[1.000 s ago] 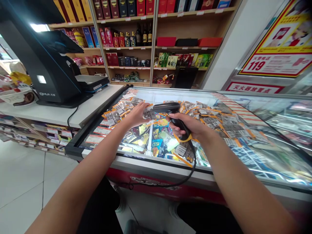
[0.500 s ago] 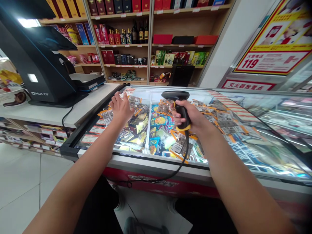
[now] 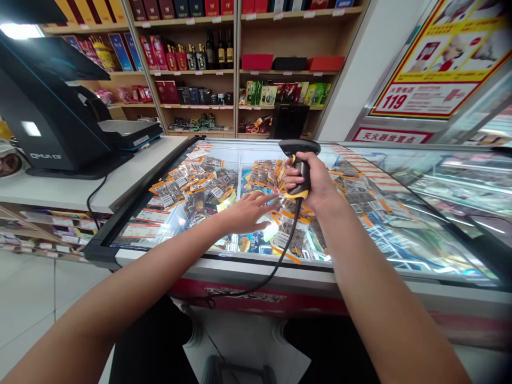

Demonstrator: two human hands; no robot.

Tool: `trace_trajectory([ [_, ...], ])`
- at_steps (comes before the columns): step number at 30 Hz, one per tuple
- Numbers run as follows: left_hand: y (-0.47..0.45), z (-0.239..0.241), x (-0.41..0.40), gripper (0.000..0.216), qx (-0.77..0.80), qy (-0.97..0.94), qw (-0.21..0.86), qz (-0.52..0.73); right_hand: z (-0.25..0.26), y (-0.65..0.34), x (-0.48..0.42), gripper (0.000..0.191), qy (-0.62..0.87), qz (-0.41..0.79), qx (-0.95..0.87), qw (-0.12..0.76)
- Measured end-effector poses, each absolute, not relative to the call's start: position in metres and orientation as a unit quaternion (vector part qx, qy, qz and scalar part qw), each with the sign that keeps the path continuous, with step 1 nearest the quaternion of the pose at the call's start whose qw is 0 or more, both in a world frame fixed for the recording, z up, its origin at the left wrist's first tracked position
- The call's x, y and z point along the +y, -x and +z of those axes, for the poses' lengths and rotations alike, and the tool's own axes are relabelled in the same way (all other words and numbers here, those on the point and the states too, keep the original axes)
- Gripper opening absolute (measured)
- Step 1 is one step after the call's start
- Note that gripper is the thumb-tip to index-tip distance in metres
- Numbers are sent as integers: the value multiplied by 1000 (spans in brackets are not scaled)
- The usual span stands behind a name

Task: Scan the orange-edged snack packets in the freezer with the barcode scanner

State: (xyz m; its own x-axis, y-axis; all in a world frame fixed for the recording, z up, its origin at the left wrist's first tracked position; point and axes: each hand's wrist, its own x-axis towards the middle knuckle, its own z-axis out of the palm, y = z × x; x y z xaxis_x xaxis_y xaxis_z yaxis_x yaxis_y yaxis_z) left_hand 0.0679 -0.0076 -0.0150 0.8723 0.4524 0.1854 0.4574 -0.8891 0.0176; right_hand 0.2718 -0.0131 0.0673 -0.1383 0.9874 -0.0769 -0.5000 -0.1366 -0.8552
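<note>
A black and yellow barcode scanner (image 3: 303,169) is gripped upright in my right hand (image 3: 316,178), its fingers wrapped round the handle. From its base a black cable curves down to the left. My left hand (image 3: 252,212) reaches across over the glass top of the freezer (image 3: 138,246), fingers stretched out and holding nothing, just left of the scanner's lower end. Around and beneath both hands are several orange-edged snack packets (image 3: 214,185). Whether my left fingertips touch a packet cannot be made out.
A black checkout machine (image 3: 52,106) with a weighing scale (image 3: 130,130) stands on the white counter (image 3: 120,178) at left. Shelves of boxes and bottles (image 3: 221,50) line the back. A black box-shaped object (image 3: 290,121) stands behind the freezer. A red-and-yellow sign (image 3: 444,69) hangs at right.
My left hand has moved right, from the left-hand packets to beside the scanner. The scanner stays in my right hand. The view has shifted slightly to the right.
</note>
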Motion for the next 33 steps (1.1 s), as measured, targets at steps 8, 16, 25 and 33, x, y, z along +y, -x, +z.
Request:
trace_trajectory([
  [8, -49, 4, 0, 49, -243, 964, 77, -72, 66, -272, -13, 24, 354, 689, -344, 531],
  [16, -31, 3, 16, 59, -330, 934, 108, -91, 58, -267, -21, 25, 447, 701, -416, 368],
  [25, -28, 6, 18, 65, -301, 948, 31, -96, 51, -268, -17, 30, 456, 687, -432, 366],
  [33, -31, -6, 17, 60, -274, 955, 47, -100, 55, -267, -16, 24, 439, 692, -413, 398],
])
